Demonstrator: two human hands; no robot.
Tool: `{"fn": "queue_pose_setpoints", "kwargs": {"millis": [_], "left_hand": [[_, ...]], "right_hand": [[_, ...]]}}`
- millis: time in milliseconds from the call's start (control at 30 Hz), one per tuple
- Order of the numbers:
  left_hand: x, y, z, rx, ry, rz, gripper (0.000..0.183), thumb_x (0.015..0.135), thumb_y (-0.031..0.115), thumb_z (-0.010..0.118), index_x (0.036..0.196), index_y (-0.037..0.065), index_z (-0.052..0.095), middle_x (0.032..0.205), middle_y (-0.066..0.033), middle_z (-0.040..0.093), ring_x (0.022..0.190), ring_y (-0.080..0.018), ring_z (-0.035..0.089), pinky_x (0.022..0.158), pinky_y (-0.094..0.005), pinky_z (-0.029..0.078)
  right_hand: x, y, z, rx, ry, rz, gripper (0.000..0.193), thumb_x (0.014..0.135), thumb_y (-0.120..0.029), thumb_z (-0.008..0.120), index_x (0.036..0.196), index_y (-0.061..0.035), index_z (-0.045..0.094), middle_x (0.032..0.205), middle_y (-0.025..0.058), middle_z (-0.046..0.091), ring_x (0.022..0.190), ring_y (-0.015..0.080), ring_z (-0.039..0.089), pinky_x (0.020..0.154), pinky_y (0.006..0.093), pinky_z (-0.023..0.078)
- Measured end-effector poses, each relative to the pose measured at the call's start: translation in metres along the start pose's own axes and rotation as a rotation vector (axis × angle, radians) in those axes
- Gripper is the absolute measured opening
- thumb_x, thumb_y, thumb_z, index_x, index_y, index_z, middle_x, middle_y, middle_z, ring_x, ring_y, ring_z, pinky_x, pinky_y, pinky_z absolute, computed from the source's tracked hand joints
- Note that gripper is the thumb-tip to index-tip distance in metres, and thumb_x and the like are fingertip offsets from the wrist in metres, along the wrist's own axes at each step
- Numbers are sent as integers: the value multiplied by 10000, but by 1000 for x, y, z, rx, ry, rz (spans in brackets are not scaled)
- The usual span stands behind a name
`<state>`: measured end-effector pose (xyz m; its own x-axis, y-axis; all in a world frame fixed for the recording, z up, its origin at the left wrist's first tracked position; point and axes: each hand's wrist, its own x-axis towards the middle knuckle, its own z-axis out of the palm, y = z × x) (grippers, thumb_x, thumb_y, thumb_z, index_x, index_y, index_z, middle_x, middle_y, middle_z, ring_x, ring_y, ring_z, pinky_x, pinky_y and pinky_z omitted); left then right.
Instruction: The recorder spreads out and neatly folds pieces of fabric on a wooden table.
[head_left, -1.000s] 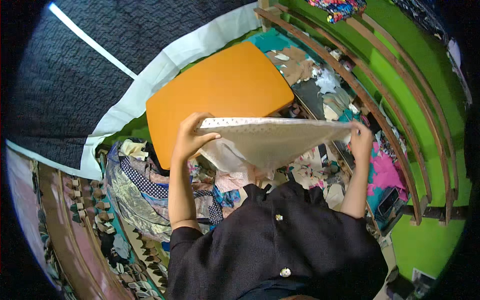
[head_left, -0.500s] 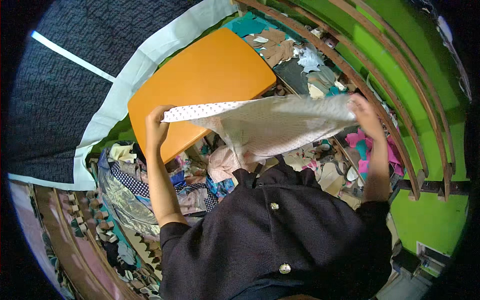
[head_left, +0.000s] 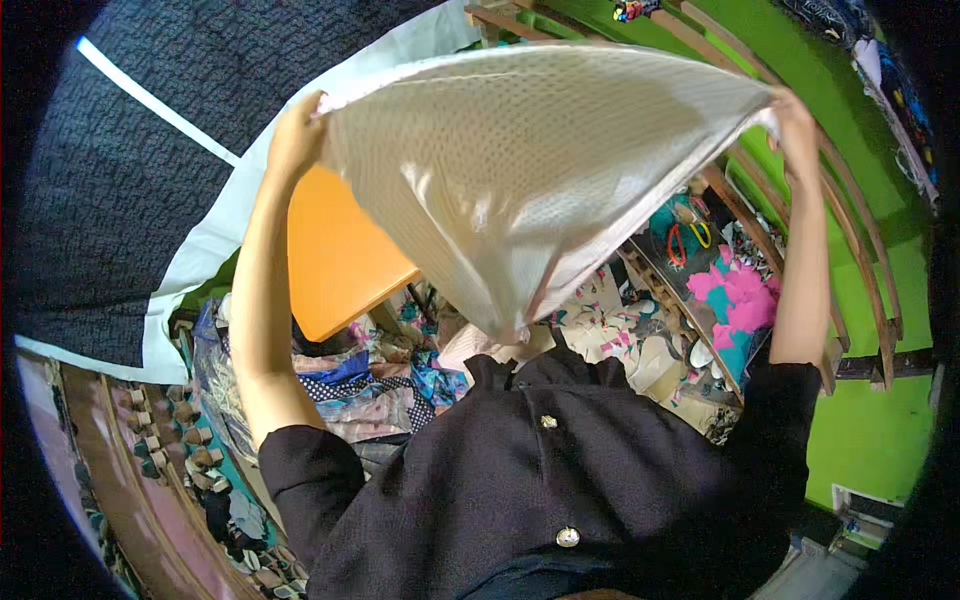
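- The left hand (head_left: pixel 297 140) is raised at the upper left, closed on one corner of a pale, dotted cloth (head_left: pixel 560 150); the right hand (head_left: pixel 797 135) is raised at the upper right, its fingers pinching the opposite corner.
- The cloth is in the air between the two hands, its upper edge bowed upward and its lower part narrowing to a point near the collar of the dark top (head_left: pixel 640 470); light catches its folds, and small dots show across it.
- Behind the cloth, an orange tabletop (head_left: pixel 345 255) is partly covered from view, its near corner showing below the left hand.
- Below the tabletop, a heap of patterned fabrics (head_left: pixel 355 385) lies beside the person's left arm; white-dotted dark cloth and bright blue cloth show in it.
- Under the cloth and to its right, pale scraps (head_left: pixel 620 335) lie scattered; near the right forearm are bright pink pieces (head_left: pixel 745 295), with a red loop (head_left: pixel 676 245) and a yellow loop (head_left: pixel 701 235) just above them.
- Curved by the lens, wooden rails (head_left: pixel 865 220) run along the green wall (head_left: pixel 865 440) at the right; a dark textured sheet (head_left: pixel 150 200) with a white border fills the upper left.
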<state>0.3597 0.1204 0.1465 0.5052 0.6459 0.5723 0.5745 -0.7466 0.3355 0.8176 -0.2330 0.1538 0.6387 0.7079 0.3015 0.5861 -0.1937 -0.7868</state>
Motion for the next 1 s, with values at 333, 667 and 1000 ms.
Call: {"fn": "queue_pose_setpoints", "kwargs": {"millis": [333, 667, 1000], "left_hand": [[35, 48, -50, -1148, -196, -386, 417, 931, 351, 283, 1154, 42, 454, 977, -127, 558, 860, -227, 578, 695, -352, 508], [7, 63, -13, -1391, -57, -466, 467, 943, 394, 242, 1285, 90, 334, 1229, -109, 484, 1018, -255, 557, 801, -384, 482], [-22, 38, -50, -1203, 91, -421, 424, 947, 281, 265, 1353, 165, 303, 1166, -92, 532, 1028, -189, 562, 757, -268, 509]], "right_hand": [[27, -52, 34, 547, 331, -17, 228, 913, -119, 283, 1003, 8, 450, 900, 158, 583, 691, 207, 614, 564, 301, 522], [-7, -70, 118, 939, 332, 114, 202, 921, -130, 337, 1085, -49, 423, 1022, 111, 542, 914, 287, 608, 591, 306, 513], [-44, -59, 111, 983, 404, -42, 169, 916, -87, 366, 1016, -56, 498, 957, 70, 581, 855, 155, 577, 731, 293, 486]]}}
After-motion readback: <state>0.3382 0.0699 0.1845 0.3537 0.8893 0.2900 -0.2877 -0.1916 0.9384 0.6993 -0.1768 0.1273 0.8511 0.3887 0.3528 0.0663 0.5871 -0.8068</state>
